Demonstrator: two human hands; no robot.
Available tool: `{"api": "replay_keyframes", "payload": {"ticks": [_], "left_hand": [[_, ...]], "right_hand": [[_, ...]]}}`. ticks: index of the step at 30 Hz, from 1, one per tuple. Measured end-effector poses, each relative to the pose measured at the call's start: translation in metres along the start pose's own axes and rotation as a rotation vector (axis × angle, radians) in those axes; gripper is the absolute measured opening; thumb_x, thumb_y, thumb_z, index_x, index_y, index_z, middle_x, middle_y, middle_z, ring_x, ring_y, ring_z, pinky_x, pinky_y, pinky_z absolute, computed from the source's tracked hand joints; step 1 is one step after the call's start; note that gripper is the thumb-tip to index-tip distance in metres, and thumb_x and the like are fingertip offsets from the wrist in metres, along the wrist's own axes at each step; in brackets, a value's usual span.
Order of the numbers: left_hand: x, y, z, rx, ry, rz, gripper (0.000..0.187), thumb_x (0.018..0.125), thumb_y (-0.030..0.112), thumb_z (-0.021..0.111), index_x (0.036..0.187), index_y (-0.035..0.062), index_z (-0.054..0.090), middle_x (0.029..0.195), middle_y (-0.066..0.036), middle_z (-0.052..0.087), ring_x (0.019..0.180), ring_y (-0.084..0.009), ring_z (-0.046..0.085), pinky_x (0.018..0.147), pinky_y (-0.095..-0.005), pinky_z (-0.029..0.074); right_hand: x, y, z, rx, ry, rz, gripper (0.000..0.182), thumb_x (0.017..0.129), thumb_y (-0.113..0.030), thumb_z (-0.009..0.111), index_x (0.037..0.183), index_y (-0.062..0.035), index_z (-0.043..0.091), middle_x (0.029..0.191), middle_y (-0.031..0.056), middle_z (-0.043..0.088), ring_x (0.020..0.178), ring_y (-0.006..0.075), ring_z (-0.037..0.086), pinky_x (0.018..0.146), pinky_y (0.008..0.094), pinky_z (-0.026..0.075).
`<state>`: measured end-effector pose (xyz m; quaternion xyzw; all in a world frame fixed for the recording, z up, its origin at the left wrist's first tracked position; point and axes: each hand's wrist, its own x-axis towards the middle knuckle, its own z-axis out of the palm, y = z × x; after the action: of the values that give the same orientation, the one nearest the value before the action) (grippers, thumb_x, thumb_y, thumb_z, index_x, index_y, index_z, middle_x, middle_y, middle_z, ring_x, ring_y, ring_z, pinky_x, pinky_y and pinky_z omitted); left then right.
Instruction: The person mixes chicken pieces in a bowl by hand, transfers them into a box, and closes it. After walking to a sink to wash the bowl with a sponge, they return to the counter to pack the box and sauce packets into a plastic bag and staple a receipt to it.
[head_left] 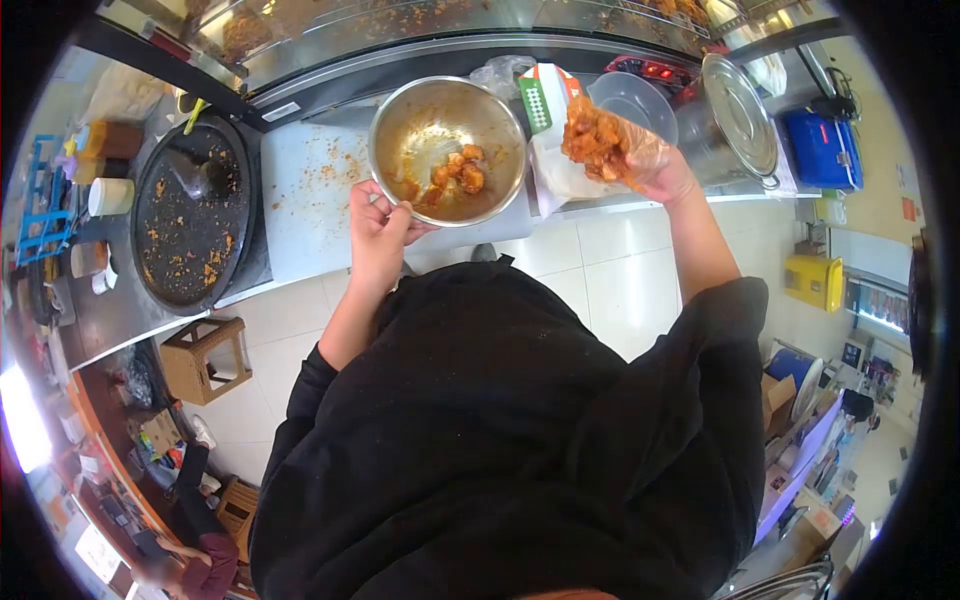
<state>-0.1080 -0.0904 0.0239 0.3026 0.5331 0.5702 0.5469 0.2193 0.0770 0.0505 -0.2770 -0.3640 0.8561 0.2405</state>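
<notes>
Left hand [382, 232]: clamped on the near-left rim of a shiny round steel bowl [412, 120] at the right end of a white rectangular board [305, 240].
Right hand [665, 178]: closed around glossy red-orange chunks [594, 140], held above a white paper bag with green and red panels [562, 180].
Grip: a light cupping was judged best, lest pieces be crushed or dropped; a firm rim hold was needed.
</notes>
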Motion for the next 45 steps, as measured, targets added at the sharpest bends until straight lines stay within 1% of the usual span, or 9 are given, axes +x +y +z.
{"api": "replay_keyframes", "payload": {"ticks": [4,7,8,17,23,29,38,42,45], "left_hand": [[-0.001,-0.008,0.005,-0.037,0.053,0.000,0.024,0.088,-0.002,0.041,0.106,0.0051,0.027,0.096,-0.017,0.059,0.072,-0.0208,0.066,0.064,-0.0277,0.057],[-0.002,-0.010,0.008,-0.012,0.064,-0.008,0.023,0.088,-0.003,0.041,0.105,0.0041,0.027,0.096,-0.018,0.058,0.073,-0.0208,0.066,0.065,-0.0284,0.058],[-0.002,-0.012,0.009,0.002,0.064,-0.010,0.023,0.088,-0.003,0.040,0.105,0.0039,0.027,0.096,-0.018,0.058,0.074,-0.0207,0.066,0.065,-0.0290,0.058],[-0.008,-0.018,0.014,0.009,0.071,-0.011,0.024,0.087,-0.005,0.040,0.105,0.0033,0.026,0.095,-0.017,0.057,0.075,-0.0203,0.065,0.068,-0.0319,0.059],[-0.007,-0.017,0.011,-0.013,0.058,0.006,0.028,0.084,-0.008,0.038,0.105,0.0039,0.025,0.098,-0.018,0.056,0.074,-0.0215,0.065,0.068,-0.0331,0.058],[-0.005,-0.018,0.007,-0.030,0.058,-0.005,0.029,0.082,-0.009,0.037,0.105,0.0041,0.024,0.099,-0.019,0.056,0.074,-0.0226,0.065,0.067,-0.0330,0.058],[-0.003,-0.019,0.002,-0.050,0.027,0.012,0.029,0.083,-0.009,0.041,0.104,0.0053,0.026,0.095,-0.015,0.055,0.072,-0.0180,0.062,0.067,-0.0326,0.057],[-0.004,-0.020,0.003,-0.057,0.026,0.012,0.028,0.084,-0.008,0.043,0.104,0.0061,0.028,0.094,-0.013,0.055,0.074,-0.0159,0.060,0.066,-0.0320,0.057],[-0.005,-0.018,0.006,-0.045,0.045,0.006,0.028,0.085,-0.008,0.043,0.104,0.0064,0.028,0.093,-0.012,0.055,0.073,-0.0158,0.060,0.067,-0.0315,0.056]], "right_hand": [[0.006,0.013,-0.030,-0.431,0.124,0.094,0.066,0.069,-0.001,0.061,0.132,-0.0062,0.042,0.120,0.0111,0.054,0.106,0.0219,0.055,0.089,0.0351,0.044],[0.015,0.017,-0.008,-1.328,0.198,0.228,0.073,0.064,-0.006,0.071,0.131,-0.0092,0.043,0.123,0.0118,0.054,0.107,0.0229,0.055,0.090,0.0329,0.045],[0.017,0.032,-0.016,-1.297,0.257,0.073,0.056,0.070,-0.008,0.062,0.124,-0.0111,0.050,0.108,0.0081,0.062,0.097,0.0177,0.059,0.085,0.0298,0.046],[0.016,0.025,-0.014,-1.252,0.556,-0.190,0.010,0.079,-0.005,0.058,0.087,-0.0045,0.063,0.080,0.0073,0.064,0.073,0.0129,0.059,0.068,0.0260,0.046],[0.020,0.008,-0.026,-1.180,0.578,-0.428,0.004,0.076,-0.004,0.058,0.078,-0.0033,0.061,0.071,0.0037,0.061,0.067,0.0104,0.054,0.062,0.0251,0.044],[0.020,-0.024,-0.010,-1.055,0.542,-0.359,0.005,0.078,-0.004,0.053,0.075,-0.0039,0.058,0.066,-0.0013,0.054,0.063,0.0085,0.048,0.056,0.0251,0.039],[0.047,-0.030,0.072,-0.791,0.170,-0.361,0.006,0.077,-0.009,0.053,0.080,-0.0067,0.058,0.074,-0.0018,0.055,0.068,0.0086,0.051,0.061,0.0246,0.041],[0.092,0.027,0.096,-1.137,0.093,-0.218,0.008,0.079,-0.008,0.053,0.085,-0.0071,0.058,0.081,0.0032,0.060,0.080,0.0171,0.058,0.072,0.0305,0.045],[0.129,0.094,0.073,-1.520,-0.088,-0.404,0.013,0.078,-0.008,0.054,0.088,-0.0060,0.061,0.088,0.0144,0.063,0.082,0.0289,0.060,0.072,0.0370,0.047]]}}
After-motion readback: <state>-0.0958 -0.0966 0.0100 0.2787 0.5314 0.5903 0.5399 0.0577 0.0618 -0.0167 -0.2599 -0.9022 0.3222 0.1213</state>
